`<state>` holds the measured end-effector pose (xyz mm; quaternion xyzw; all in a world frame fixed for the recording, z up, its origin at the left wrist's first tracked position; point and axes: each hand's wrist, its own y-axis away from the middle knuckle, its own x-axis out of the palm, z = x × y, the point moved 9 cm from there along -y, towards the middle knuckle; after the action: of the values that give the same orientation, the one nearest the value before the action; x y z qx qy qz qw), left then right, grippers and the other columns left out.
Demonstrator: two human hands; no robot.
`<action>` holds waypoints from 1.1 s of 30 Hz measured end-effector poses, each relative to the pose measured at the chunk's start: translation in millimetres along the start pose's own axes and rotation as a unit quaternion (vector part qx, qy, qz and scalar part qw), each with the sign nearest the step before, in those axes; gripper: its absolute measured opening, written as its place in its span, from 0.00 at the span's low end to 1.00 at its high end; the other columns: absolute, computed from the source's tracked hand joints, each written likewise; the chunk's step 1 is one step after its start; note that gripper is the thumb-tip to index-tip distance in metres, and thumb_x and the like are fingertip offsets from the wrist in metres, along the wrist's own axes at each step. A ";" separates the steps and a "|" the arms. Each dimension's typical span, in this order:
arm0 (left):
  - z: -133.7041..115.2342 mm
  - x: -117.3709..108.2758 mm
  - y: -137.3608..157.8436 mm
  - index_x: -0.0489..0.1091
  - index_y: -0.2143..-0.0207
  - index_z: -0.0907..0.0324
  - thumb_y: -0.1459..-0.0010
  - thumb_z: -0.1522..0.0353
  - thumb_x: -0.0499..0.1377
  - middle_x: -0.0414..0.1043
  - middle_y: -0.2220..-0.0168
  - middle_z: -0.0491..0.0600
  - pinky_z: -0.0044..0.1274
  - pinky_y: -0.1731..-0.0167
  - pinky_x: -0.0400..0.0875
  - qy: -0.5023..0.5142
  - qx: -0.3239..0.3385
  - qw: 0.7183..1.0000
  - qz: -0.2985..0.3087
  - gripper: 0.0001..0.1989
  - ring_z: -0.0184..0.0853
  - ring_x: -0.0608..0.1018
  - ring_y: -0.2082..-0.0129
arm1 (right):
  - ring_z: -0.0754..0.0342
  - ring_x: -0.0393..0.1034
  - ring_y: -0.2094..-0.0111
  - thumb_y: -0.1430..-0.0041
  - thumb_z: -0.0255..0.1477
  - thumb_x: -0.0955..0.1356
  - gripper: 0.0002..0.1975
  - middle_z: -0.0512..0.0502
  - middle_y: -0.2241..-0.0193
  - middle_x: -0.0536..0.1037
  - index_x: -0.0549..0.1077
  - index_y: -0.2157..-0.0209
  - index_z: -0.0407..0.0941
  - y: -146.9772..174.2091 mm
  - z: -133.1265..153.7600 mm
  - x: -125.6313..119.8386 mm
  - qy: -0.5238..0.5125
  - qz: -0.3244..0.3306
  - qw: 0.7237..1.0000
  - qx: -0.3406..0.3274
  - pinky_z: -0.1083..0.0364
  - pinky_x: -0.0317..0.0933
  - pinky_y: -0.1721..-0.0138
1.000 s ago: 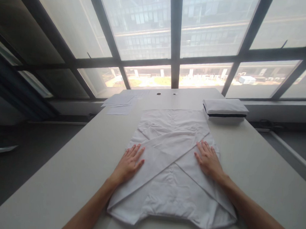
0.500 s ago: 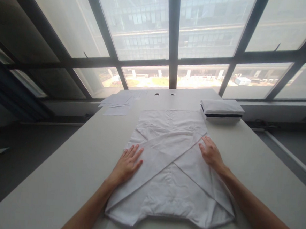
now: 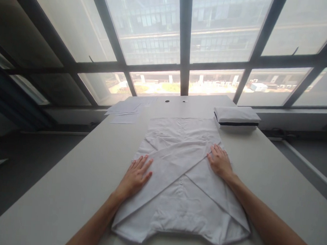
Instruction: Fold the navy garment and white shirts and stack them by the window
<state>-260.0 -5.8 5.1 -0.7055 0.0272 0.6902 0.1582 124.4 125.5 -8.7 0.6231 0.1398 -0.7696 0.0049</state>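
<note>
A white garment, it looks like a shirt (image 3: 180, 179), lies flat on the table with its sleeves folded across the body so that they cross. My left hand (image 3: 135, 175) rests on its left edge, fingers spread and palm down. On the opposite side my right hand (image 3: 219, 160) lies on the cloth near the end of the upper sleeve, its fingers stretched out. Neither hand grips the fabric. Wrinkles show across the upper part of the shirt, and the edge nearest me curves inward.
The white table (image 3: 71, 190) runs away from me toward large framed windows. At the far right stands a stack of folded cloths (image 3: 236, 117), white with a dark layer. Loose paper sheets (image 3: 125, 110) lie at the far left. Two small holes pierce the table's far end.
My right hand has slid slightly left, further onto the shirt from its right edge. My left hand and the shirt have stayed nearly as they were.
</note>
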 end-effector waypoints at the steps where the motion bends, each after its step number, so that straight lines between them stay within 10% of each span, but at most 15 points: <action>1: 0.0 0.0 0.1 0.56 0.30 0.53 0.28 0.53 0.46 0.51 0.28 0.55 0.46 0.35 0.56 0.001 0.000 1.000 0.000 0.30 0.50 0.57 0.29 | 0.40 0.54 0.32 0.30 0.36 0.57 0.28 0.32 0.32 0.61 0.64 0.35 0.36 0.0 -0.1 -2.2 -0.008 -0.003 1.000 -0.002 0.40 0.47 0.33; 12: -9.7 -11.1 1.0 0.60 0.31 0.55 0.29 0.55 0.48 0.51 0.28 0.55 0.47 0.33 0.53 0.003 0.006 1.000 0.012 0.28 0.49 0.55 0.29 | 0.42 0.52 0.31 0.31 0.36 0.57 0.28 0.33 0.33 0.62 0.62 0.34 0.40 44.8 36.8 -43.5 -0.135 -0.071 0.985 -0.083 0.42 0.52 0.33; 21: -28.4 -5.2 7.3 0.52 0.28 0.49 0.29 0.52 0.48 0.46 0.27 0.52 0.45 0.33 0.53 0.017 0.046 0.998 0.044 0.31 0.49 0.52 0.28 | 0.40 0.43 0.28 0.30 0.36 0.58 0.29 0.34 0.29 0.53 0.60 0.31 0.41 88.6 36.8 -14.3 -0.033 0.023 0.996 -0.081 0.37 0.43 0.31; 33: -17.1 -0.2 -0.8 0.54 0.29 0.48 0.30 0.51 0.49 0.48 0.27 0.51 0.45 0.33 0.54 0.013 0.019 0.999 0.027 0.31 0.49 0.54 0.28 | 0.40 0.43 0.28 0.29 0.37 0.58 0.29 0.34 0.29 0.52 0.59 0.31 0.43 65.0 40.7 -6.4 -0.013 0.052 0.994 -0.100 0.38 0.41 0.31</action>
<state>-243.3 -9.6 5.4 -0.7105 0.0619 0.6841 0.1524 98.7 53.0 -8.6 0.6158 0.1830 -0.7586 0.1087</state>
